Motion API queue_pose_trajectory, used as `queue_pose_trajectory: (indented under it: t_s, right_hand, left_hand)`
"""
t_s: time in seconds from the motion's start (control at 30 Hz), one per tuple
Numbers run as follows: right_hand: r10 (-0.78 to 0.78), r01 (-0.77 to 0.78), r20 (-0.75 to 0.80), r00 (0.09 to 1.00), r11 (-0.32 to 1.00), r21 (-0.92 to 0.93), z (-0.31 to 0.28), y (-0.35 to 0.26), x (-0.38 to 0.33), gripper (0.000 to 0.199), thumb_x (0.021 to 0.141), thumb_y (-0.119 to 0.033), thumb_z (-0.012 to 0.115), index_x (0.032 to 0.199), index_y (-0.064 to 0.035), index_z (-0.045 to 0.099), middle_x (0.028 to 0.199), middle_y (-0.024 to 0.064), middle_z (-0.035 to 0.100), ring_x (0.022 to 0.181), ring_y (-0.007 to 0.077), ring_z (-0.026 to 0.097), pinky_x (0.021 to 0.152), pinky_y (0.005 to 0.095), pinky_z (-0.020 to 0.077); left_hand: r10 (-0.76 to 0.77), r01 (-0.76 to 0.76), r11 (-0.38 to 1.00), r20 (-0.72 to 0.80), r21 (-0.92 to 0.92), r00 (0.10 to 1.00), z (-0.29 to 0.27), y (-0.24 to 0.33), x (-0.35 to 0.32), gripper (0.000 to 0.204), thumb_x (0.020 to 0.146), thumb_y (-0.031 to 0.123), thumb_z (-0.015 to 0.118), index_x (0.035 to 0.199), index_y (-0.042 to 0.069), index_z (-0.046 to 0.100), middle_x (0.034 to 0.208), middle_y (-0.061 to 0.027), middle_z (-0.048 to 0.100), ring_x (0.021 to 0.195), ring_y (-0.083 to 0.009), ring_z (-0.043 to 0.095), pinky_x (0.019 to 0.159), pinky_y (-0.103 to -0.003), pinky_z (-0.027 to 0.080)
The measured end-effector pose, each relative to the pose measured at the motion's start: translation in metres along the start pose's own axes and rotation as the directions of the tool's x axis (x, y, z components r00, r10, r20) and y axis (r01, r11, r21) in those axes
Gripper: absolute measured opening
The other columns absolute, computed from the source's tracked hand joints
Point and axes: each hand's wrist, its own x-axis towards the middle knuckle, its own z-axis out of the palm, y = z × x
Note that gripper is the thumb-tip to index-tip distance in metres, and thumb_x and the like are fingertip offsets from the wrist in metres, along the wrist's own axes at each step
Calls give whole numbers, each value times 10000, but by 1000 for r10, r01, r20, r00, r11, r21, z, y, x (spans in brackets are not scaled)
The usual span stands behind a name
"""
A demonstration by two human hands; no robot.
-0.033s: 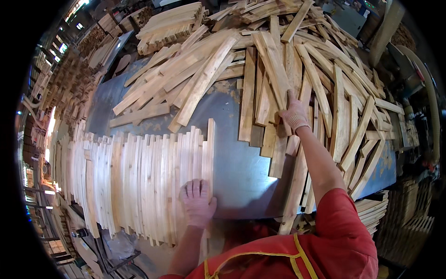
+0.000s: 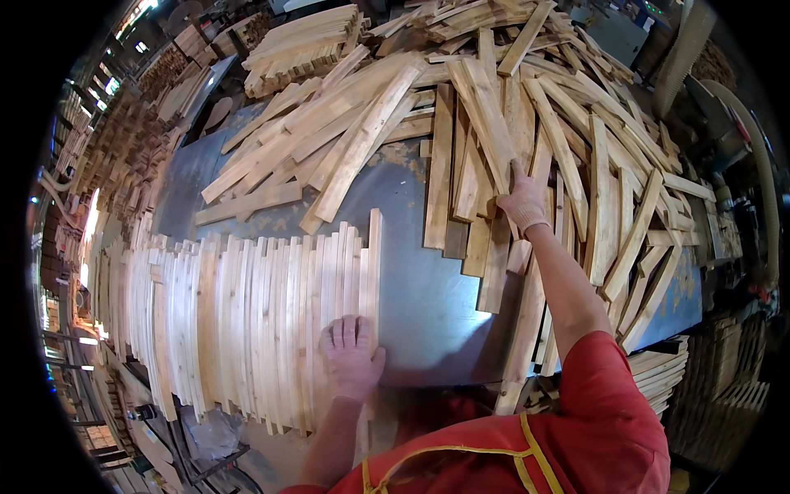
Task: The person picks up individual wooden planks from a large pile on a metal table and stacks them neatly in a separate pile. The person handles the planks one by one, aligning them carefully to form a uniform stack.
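Note:
My left hand (image 2: pixel 351 356), in a pale glove, lies on the near right part of a row of upright-set wooden strips (image 2: pixel 239 321). Its fingers stretch forward over the strip tops, with the thumb out to the right. Farther off and to the right, my right hand (image 2: pixel 524 204), gloved too, is closed at the near end of a long wooden board (image 2: pixel 484 115) that slants over a loose heap. The palm hides part of that grip. Several more boards lie under and beside this hand, among them a darker one (image 2: pixel 439 173) to its left.
Bare blue-grey metal tabletop (image 2: pixel 428 321) shows between row and heap. Crossed boards (image 2: pixel 362 140) lie at the far left, with a neat stack (image 2: pixel 300 49) behind. Slatted wood (image 2: pixel 662 375) stands below the table's right edge; a thick hose (image 2: pixel 761 173) hangs at the right.

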Motion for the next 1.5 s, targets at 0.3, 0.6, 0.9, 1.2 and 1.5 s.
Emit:
queue_pose_trajectory:
  t_s: [0.3,0.6,0.9,1.2,1.5]
  right_hand:
    - [-144,-203,342,929,575,792,99,-10,-312,1106,834,-186,797,1693,2,126,1545,292,502,1321,334,593,1101,394,505]
    - [-677,199,610,412,720,665,112,-27,-266,653,930,-534,702,1364,-47,658,1275,187,686,1196,332,654,1088,416,494]
    - [-345,272,-158,925,893,-358,63,-100,21,673,827,-320,772,1388,-44,522,1358,194,601,1287,405,577,1063,494,496]
    - [-361,311,-75,929,876,-368,41,-66,40,802,741,-124,801,1461,-110,448,1400,225,551,1312,445,560,1068,517,518]
    - [-37,-152,228,973,639,754,-13,61,-69,367,865,-90,666,1224,-10,646,925,87,704,758,206,690,669,365,578]
  left_hand:
    - [-18,16,999,-41,-37,999,17,-13,-16,739,867,516,721,1462,97,595,1506,-141,485,1434,-358,387,1252,-569,224]
    - [80,-79,995,0,68,997,12,9,-11,806,830,543,720,1464,79,541,1442,-139,496,1439,-322,367,1261,-553,194]
    - [129,-159,977,-201,-141,971,8,8,7,698,665,312,801,1289,68,605,1290,-142,541,1239,-375,516,1097,-581,393]
    - [65,-109,973,-211,-202,975,14,2,0,639,666,265,790,1253,75,626,1266,-124,558,1232,-351,535,1076,-547,417]
    - [43,-52,991,-71,-123,997,10,6,-7,690,774,402,761,1369,101,585,1370,-100,521,1371,-305,434,1221,-517,276]
